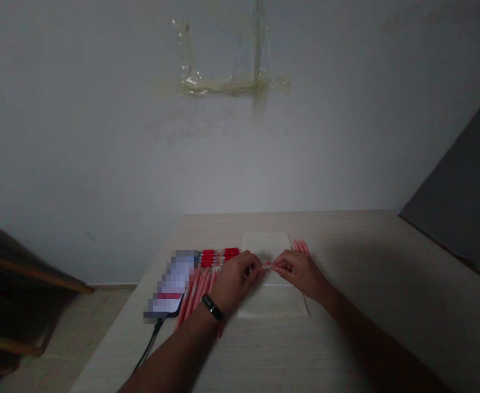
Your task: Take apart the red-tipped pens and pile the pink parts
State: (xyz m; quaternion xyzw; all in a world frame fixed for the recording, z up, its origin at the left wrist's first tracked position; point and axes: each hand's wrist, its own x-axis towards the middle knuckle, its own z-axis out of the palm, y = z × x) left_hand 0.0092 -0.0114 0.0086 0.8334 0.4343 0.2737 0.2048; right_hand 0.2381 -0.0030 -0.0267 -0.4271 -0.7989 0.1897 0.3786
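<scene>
Over the middle of a pale sheet (264,243), my two hands meet fingertip to fingertip. My left hand (244,270), with a dark band on its wrist, pinches one end of a small slim whitish piece (267,267). At its other end my right hand (299,271) pinches with thumb and fingers. The piece is too small and dim to name. Several pink pen-like sticks (195,295) lie beside my left wrist, partly covered by it. Behind them is a row of red pens (213,257). Just past my right hand rest a few pink sticks (301,246).
A phone (177,278), blurred out, lies left on the light wooden table (273,355), with a black cable (152,341) running from it. The table's back edge meets a wall (305,153) with tape on it. A dark panel (461,185) stands at right.
</scene>
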